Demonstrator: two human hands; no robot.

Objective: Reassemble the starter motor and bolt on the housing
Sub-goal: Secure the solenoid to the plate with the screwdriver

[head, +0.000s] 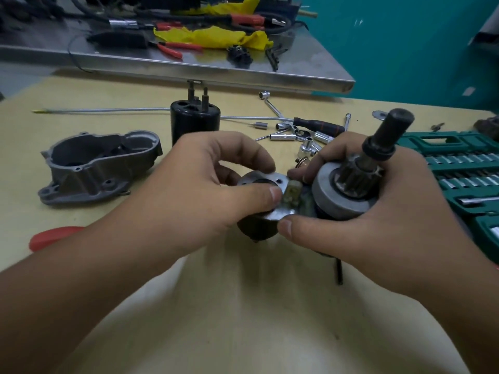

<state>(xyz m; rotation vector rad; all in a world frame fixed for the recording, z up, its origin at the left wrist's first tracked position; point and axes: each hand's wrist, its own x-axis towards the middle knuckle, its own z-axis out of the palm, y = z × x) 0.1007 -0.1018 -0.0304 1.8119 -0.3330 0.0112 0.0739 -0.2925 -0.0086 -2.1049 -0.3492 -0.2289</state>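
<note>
Left hand pinching solenoid by its flange, right hand gripping drive assembly: probably heavy, rigid, greasy; likely best holding metal bodies, sparing plastic lever.

A green socket case lies open at the right of the beige table. Loose sockets and a black-handled driver lie scattered behind. On the steel bench beyond lie red pliers, yellow rags and black cables.
</note>
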